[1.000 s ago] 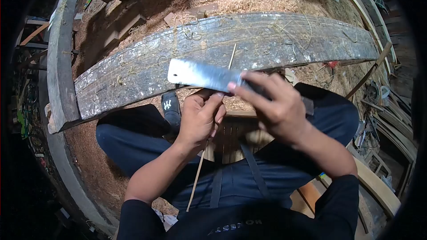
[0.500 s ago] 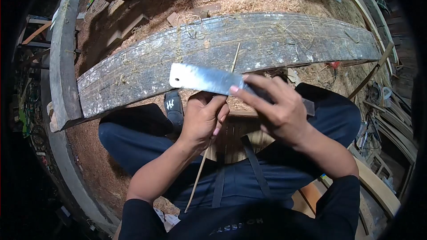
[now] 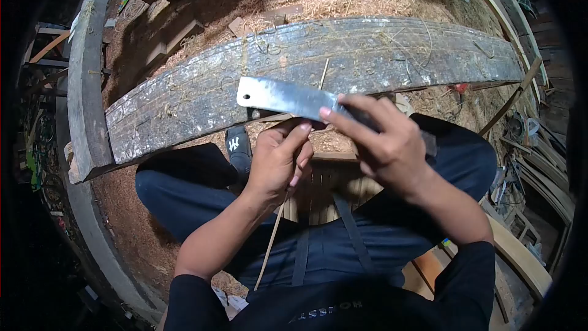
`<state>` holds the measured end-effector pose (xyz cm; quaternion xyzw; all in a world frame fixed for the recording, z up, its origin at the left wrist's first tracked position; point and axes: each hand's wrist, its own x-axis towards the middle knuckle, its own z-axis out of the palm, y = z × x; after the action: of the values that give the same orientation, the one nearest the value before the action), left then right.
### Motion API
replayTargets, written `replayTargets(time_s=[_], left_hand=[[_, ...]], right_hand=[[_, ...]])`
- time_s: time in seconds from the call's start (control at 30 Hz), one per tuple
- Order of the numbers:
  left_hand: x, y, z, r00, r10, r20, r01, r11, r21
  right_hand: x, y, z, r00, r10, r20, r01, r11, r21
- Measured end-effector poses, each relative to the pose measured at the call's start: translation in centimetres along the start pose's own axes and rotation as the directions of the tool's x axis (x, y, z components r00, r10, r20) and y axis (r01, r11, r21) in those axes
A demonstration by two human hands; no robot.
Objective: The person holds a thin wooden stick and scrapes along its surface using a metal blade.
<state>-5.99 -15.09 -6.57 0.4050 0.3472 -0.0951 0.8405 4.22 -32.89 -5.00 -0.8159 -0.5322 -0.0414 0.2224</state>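
Above the lap, a thin stick is pinched in the left hand, its tip seen against the bench. Across it, a blade is clasped by the right hand; if skidded, the nearby left hand could be cut.

Left hand — stick; right hand — blade.

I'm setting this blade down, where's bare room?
Fairly bare: plank end by the left beam, and shaving-strewn floor between left knee and lower beam. Crowded: blade and strip at left hand and right hand; woodpile at right.
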Motion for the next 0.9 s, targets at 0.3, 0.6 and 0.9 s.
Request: replayTargets(time_s=[0.3, 0.6, 0.9], left_hand=[[0.2, -0.2, -0.7, 0.998, 0.007, 0.067, -0.004, 0.999, -0.053], [0.3, -0.6, -0.8, 0.998, 0.020, 0.061, -0.019, 1.000, -0.013], [-0.1, -0.8, -1.1, 0.995, 0.024, 0.094, -0.025, 1.000, 0.004]], right_hand=[[0.2, -0.3, -0.1, 1.000, 0.025, -0.010, -0.026, 0.998, -0.052], [-0.3, 0.1, 0.3, 0.998, -0.054, -0.025, 0.050, 0.988, -0.148], [-0.2, 0.0, 0.3, 0.997, -0.055, -0.052, 0.051, 0.996, -0.080]])
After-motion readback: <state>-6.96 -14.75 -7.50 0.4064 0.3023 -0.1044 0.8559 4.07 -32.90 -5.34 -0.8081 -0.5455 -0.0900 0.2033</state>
